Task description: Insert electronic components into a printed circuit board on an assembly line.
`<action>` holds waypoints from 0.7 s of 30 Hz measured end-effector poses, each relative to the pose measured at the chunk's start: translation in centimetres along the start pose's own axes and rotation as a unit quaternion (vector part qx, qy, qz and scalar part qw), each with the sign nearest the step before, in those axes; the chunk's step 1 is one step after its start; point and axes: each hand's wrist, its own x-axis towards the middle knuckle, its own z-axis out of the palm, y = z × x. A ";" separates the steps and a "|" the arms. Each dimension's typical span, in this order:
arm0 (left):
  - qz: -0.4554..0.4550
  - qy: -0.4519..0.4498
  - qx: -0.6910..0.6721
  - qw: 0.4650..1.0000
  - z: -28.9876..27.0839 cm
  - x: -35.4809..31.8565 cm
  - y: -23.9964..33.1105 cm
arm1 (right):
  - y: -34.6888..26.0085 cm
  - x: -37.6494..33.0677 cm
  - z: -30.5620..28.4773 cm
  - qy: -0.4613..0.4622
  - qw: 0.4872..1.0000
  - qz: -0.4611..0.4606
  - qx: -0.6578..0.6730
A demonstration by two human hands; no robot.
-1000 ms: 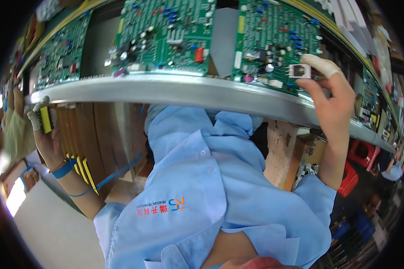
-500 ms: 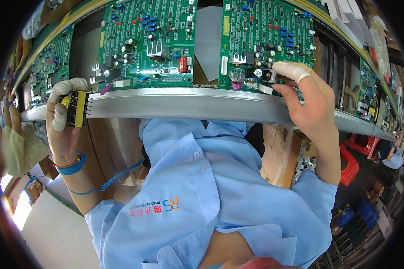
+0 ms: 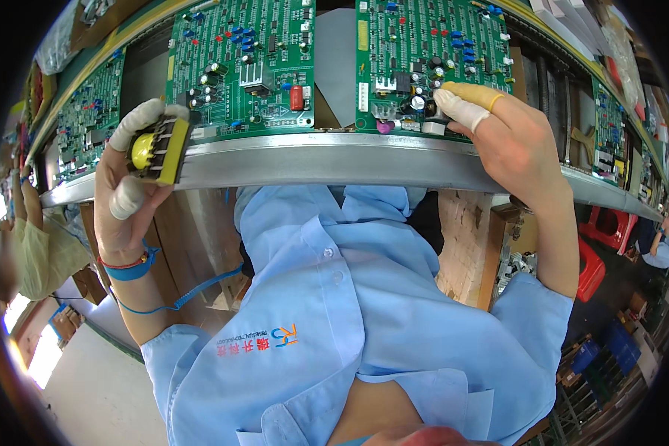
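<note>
My left hand (image 3: 137, 167), wearing white finger cots, grips a transformer (image 3: 163, 151) with a yellow-taped coil, a dark bobbin and a row of metal pins. It is held up in front of the rail, left of the middle green circuit board (image 3: 275, 59). My right hand (image 3: 505, 134), with white and yellow finger cots, reaches over the lower part of the right circuit board (image 3: 394, 63). Its fingers are closed at a dark component beside a round capacitor (image 3: 417, 102); what the tips pinch is hidden. A white block (image 3: 432, 128) sits just below them.
A metal rail (image 3: 297, 160) runs along the boards' near edge. Other green boards stand at far left (image 3: 89, 111) and far right (image 3: 608, 130). A coiled blue cord (image 3: 201, 286) runs from my left wrist. Red stools (image 3: 606, 230) stand at right; another person's arm shows at far left.
My left hand has moved right and turned the transformer, so its yellow coil shows more. My right hand's fingers have shifted slightly left and bunched closer at the board's components.
</note>
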 end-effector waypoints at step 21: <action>0.285 -0.143 0.374 0.871 22.4 9.2 2.4 | -1.7 -33.7 -7.2 0.052 0.721 0.636 -0.271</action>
